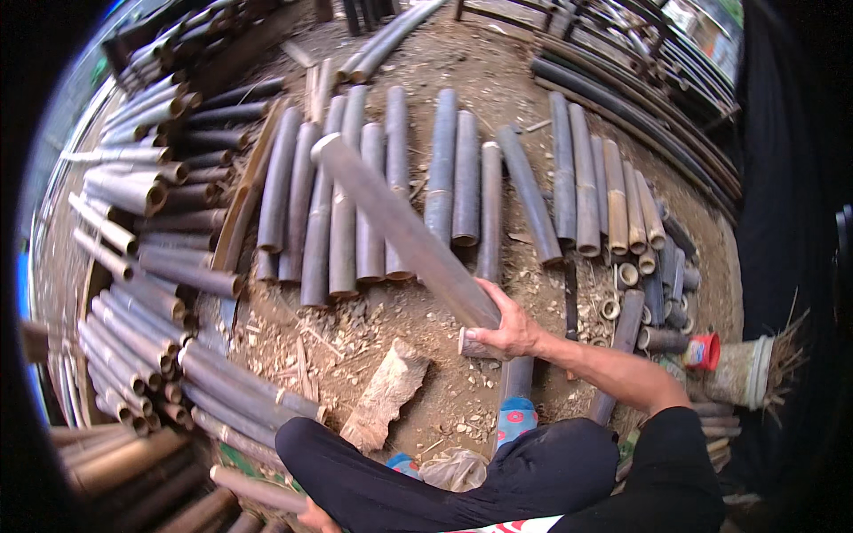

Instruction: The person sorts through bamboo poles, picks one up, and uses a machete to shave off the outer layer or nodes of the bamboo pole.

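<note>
Bamboo tube point(406, 231), long and dark, slants above the ground toward the far left from the right hand point(514, 330), whose fingers wrap its near end; a short round piece point(477, 346) shows under the thumb, and I cannot tell whether it is held too. Nearest, the left hand point(317, 517) is cut off by the lower edge, at the end of another tube point(258, 489); its finger state cannot be told. Beyond the bent legs point(373, 475), a rough slab point(386, 395) lies on brown earth point(458, 395) strewn with pale chips. Stacked tubes point(133, 355) crowd the left; a red container point(702, 353) and a whitish bucket point(733, 375) sit right. Farther, a row of tubes point(369, 240) is partly hidden behind the raised one. Farthest, long poles point(640, 129) lie at right, near dark rails too dim to make out.
</note>
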{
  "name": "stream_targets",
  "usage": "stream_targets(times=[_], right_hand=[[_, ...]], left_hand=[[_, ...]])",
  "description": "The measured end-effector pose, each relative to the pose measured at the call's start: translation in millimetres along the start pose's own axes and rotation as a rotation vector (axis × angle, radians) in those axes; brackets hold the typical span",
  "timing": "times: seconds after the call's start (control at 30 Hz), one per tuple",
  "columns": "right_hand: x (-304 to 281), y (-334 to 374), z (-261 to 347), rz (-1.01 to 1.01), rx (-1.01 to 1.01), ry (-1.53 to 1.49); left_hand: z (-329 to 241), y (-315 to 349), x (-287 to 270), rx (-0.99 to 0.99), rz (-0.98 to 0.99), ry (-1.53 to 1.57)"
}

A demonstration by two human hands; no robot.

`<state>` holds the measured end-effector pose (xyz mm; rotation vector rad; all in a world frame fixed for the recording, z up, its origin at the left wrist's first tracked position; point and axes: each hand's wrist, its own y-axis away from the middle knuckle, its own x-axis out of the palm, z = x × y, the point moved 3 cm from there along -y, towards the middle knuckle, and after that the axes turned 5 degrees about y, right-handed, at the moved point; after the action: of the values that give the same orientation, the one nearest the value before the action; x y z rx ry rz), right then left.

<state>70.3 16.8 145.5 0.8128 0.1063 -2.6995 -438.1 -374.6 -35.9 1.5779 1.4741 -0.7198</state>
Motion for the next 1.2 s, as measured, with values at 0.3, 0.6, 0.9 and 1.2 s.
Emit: stream_targets(times=[0.3,0.6,0.9,1.2], right_hand=[[-40.4,26.5,-206.3,-0.525,0.637,-0.079],[-24.6,-9.7,-228.8,-0.156,0.818,0.334],[75.6,54.4,-24.5,0.019,0.237,-0.714],[-33.3,18.2,-200.8,-0.694,0.352,0.379]], left_hand=[[-255.4,81.1,-111.6,0.546,0.747,0.502],[-355.6,280.9,56.9,0.122,1.502,0.528],[-326.6,370.4,132.6,0.854,1.493,0.687],[-278.6,135.3,164.8,0.505,0.243,-0.17]])
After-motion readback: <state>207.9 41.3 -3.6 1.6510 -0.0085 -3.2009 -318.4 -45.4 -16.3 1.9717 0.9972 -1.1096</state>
